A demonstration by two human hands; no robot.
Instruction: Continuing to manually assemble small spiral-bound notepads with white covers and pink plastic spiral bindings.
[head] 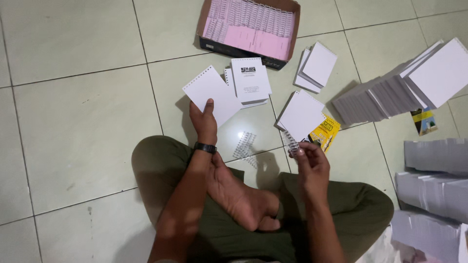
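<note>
I sit cross-legged on a tiled floor. My left hand [204, 122] holds up a white punched notepad [210, 94], holes along its upper edge. My right hand [309, 158] pinches a small silver wire binding coil [291, 142] just below a white pad [302, 115] lying on the floor. More loose coils [244, 144] lie on the tile between my hands. A printed white cover on a small stack [249, 80] rests just beyond the held notepad.
A cardboard box [248, 25] with coils and pink sheets sits ahead. White pads [317, 65] lie to its right. Long fanned stacks of pads [395, 90] and grey piles [434, 185] fill the right side. A yellow packet [325, 132] lies near the right hand.
</note>
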